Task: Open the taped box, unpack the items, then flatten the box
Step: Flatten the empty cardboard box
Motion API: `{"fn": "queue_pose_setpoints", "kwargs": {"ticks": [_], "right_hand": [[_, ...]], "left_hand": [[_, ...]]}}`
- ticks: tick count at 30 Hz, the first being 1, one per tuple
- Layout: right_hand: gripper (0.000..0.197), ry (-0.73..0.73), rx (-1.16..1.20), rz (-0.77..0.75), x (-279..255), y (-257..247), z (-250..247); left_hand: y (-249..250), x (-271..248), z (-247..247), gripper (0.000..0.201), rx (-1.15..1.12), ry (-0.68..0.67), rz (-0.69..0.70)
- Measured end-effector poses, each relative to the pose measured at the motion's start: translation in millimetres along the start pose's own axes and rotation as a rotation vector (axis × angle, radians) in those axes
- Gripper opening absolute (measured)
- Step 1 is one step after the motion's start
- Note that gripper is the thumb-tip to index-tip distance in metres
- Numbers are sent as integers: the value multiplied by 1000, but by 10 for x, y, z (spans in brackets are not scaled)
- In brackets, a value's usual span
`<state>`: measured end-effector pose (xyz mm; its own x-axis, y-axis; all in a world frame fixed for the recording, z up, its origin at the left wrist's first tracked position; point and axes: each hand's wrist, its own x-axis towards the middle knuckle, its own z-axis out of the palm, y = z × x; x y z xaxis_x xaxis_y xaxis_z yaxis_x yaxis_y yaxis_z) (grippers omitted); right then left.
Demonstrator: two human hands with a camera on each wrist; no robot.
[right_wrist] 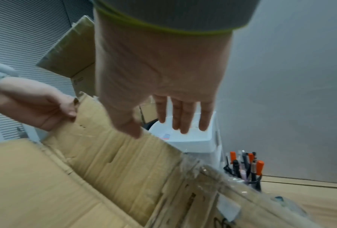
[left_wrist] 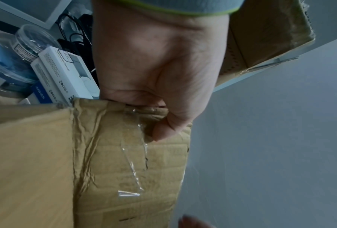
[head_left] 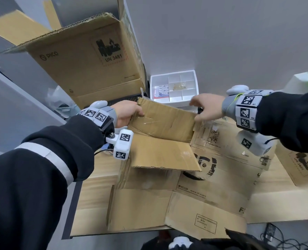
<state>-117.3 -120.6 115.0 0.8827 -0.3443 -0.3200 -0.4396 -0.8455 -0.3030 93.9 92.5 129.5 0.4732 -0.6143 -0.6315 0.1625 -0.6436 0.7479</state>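
Cardboard lies spread across the table [head_left: 99, 184] in front of you: the box [head_left: 200, 177] is opened out nearly flat, with one flap [head_left: 164, 120] standing up at its far edge. Your left hand [head_left: 127, 112] grips the flap's left end, thumb on the near face over a strip of tape [left_wrist: 132, 155] and fingers curled behind. Your right hand [head_left: 208, 108] is at the flap's right end with fingers straight and spread, thumb touching the top edge, grasping nothing. Just behind the flap sits a white tray [head_left: 174, 87]; a taller carton [head_left: 88, 60] stands to its left.
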Motion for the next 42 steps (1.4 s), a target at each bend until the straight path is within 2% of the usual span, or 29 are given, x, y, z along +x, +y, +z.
{"fn": "queue_pose_setpoints", "kwargs": {"ticks": [2,4,6,9,15,21,24,25,27,29,31,33,34,36,38,40,42], "right_hand": [[101,-49,41,-153,-162,-210,51],[113,-47,-34,-276,-295,-420,157],[110,-28,-131,-379,-365,-587,309],[100,19,-251,-469,-393,-760,502],[95,64,-292,-515,-320,-885,711],[69,32,-255,-450,-292,-809,546],[61,134,-119,-344,-238,-666,378],[62,214,-88,-310,-203,-607,337],[74,365,-97,-249,-90,-477,308],[85,415,-49,-183,4,-378,268],[77,259,42,-103,34,-325,180],[51,45,88,-44,47,-286,135],[43,12,114,-37,43,-270,131],[36,21,173,-48,39,-238,149],[29,36,232,-64,22,-215,167],[27,24,270,-64,19,-202,182],[29,9,274,-71,24,-202,180]], "left_hand": [[-6,2,5,42,-4,28,4],[-10,-1,1,48,4,60,0],[-3,-19,12,55,26,83,-5],[11,-47,43,52,25,83,-7],[8,-35,36,48,26,57,-5],[5,-67,3,40,81,-28,1],[-9,-90,-10,27,81,-60,8],[-17,-76,-17,25,85,-55,18],[-30,-61,-19,34,70,-47,29],[-40,-75,7,36,27,-54,32],[-52,-75,10,31,1,-62,45],[-56,-89,-1,15,-27,-66,58],[-50,-123,-7,14,-57,-80,59],[-39,-183,-46,17,-127,-182,71],[-67,-233,-89,37,-55,-238,74],[-136,-217,-124,46,136,-204,78],[-195,-189,-118,37,323,-148,75]]}}
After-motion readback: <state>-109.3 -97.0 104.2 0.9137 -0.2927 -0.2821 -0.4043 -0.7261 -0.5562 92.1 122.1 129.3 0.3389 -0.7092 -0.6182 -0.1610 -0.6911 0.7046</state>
